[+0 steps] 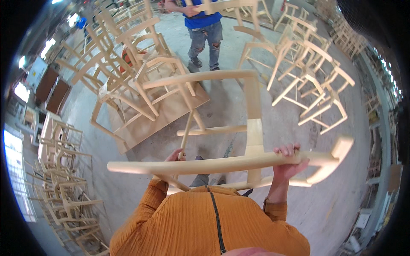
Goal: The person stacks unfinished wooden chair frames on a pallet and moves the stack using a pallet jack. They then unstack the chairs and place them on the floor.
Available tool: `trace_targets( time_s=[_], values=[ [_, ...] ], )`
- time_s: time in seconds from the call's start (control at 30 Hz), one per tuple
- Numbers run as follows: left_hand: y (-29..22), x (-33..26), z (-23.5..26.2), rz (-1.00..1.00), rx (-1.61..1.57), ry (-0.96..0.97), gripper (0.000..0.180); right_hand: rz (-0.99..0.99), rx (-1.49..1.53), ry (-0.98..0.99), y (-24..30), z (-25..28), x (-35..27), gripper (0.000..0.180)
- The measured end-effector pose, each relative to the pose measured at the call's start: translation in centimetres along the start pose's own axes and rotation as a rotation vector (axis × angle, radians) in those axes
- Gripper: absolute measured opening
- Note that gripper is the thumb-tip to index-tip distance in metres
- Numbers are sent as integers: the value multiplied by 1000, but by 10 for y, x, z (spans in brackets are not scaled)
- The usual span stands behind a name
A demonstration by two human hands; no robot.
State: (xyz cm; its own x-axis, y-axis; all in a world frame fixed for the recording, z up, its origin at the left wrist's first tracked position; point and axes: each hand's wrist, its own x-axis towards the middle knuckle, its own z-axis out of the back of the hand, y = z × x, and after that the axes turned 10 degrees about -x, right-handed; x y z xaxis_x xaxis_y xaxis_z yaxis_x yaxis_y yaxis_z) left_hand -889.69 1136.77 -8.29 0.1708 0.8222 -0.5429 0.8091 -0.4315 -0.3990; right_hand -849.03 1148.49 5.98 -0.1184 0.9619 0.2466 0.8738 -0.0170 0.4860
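A pale, unfinished wooden chair frame (222, 164) is held up across the front of my body, tilted so that one long, thick bar runs from left to right. My right hand (289, 163) is closed round that bar near its right end, fingers over the top. Behind the bar, my left hand (174, 155) is wrapped round a thin rung (186, 132) of the same frame; the bar hides part of this hand. A curved rail (200, 77) of the frame reaches away from me over the concrete floor.
Stacked wooden chair frames (128, 64) stand on a brown board (160, 123) at the far left. More frames (305, 72) are at the far right and others (68, 200) along the left. Ahead stands a person in a blue shirt (203, 20), holding a wooden frame.
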Motion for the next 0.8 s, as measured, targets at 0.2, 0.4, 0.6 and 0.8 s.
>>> trace_targets(
  time_s=[0.2, 0.4, 0.6, 0.8],
  values=[
    [-37, 87, 28, 69, -48, 335, 65, 52, -237, 44, -20, -51, 49, 38],
    [-72, 187, -17, 333, -50, 211, 33, 280, -482, 33, -21, -91, 91, 43],
    [-124, 232, -96, 523, 14, 119, 24, 424, -529, 292, -5, -93, 133, 45],
    [-169, 325, -137, 545, 30, 247, 23, 515, -557, 239, -12, -65, 200, 45]
  ],
)
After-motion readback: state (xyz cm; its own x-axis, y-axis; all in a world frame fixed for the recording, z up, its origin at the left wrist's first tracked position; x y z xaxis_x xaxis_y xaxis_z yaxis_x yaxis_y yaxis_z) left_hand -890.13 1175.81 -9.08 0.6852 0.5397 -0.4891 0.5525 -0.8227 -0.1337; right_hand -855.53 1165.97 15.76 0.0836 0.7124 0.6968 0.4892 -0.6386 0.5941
